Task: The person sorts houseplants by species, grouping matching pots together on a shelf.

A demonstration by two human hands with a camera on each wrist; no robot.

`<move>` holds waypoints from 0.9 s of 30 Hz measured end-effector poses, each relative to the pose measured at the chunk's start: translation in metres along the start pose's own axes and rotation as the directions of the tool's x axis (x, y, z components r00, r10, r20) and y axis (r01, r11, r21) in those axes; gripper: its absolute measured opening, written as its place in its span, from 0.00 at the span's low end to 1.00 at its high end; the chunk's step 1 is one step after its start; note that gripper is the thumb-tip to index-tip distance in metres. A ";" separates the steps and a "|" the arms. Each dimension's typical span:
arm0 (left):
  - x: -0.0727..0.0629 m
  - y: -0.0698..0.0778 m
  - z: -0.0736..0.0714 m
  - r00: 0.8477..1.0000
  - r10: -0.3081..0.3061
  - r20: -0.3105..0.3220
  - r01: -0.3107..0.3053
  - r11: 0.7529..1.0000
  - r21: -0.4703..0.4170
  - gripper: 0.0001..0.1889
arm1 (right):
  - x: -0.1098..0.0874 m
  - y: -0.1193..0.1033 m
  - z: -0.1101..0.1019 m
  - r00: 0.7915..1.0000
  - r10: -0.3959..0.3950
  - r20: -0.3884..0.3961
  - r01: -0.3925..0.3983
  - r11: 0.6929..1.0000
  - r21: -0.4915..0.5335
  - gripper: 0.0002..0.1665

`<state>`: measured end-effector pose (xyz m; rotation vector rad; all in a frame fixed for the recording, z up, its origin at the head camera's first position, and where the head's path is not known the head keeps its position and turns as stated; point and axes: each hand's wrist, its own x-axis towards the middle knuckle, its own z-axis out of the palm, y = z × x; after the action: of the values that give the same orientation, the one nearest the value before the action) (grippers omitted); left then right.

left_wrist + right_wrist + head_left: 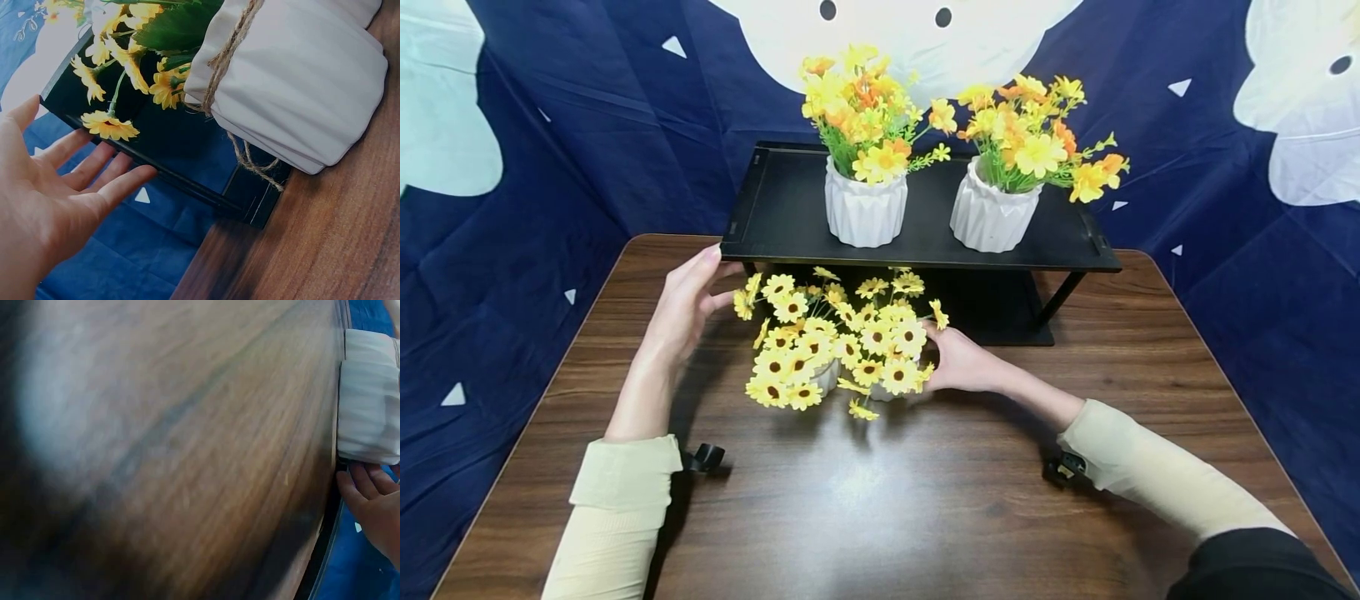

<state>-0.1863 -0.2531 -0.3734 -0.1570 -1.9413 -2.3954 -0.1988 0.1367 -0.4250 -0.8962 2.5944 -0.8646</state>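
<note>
Two white pots of yellow daisies stand side by side on the table, before the black shelf [925, 260]. In the head view the blossoms hide much of the left pot [827, 377] and right pot [886, 390]. My left hand [683, 302] touches the shelf's front left corner, thumb near the top board. Its fingers are spread along the shelf's side in the left wrist view, beside the daisies [109, 127]. Twine [215, 78] circles the nearer pot [306, 81]. My right hand [958, 360] is at the right pot's side, its fingertips against the pot [369, 412] low down.
On the top board stand two white ribbed pots [867, 204] [996, 208] with orange and yellow flowers. A lower black board [1000, 312] lies under it, with a leg [1062, 298] at the right. The brown wooden table [880, 517] meets a blue patterned cloth [625, 108] behind.
</note>
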 end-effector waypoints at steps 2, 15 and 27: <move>0.000 0.000 0.000 1.000 -0.003 0.001 0.003 1.000 0.003 0.13 | 0.001 -0.001 0.003 1.000 0.011 -0.014 -0.011 1.000 -0.016 0.53; -0.001 0.001 -0.001 1.000 -0.002 -0.008 0.002 1.000 0.003 0.13 | 0.003 -0.006 0.015 0.994 -0.035 -0.100 0.037 0.999 0.024 0.48; 0.000 0.001 0.001 1.000 -0.011 -0.007 0.011 1.000 -0.002 0.13 | 0.001 -0.006 0.016 0.980 -0.070 -0.185 0.077 0.997 0.029 0.42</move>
<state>-0.1864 -0.2527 -0.3725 -0.1386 -1.9423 -2.4014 -0.1898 0.1251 -0.4342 -0.9491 2.7050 -1.0580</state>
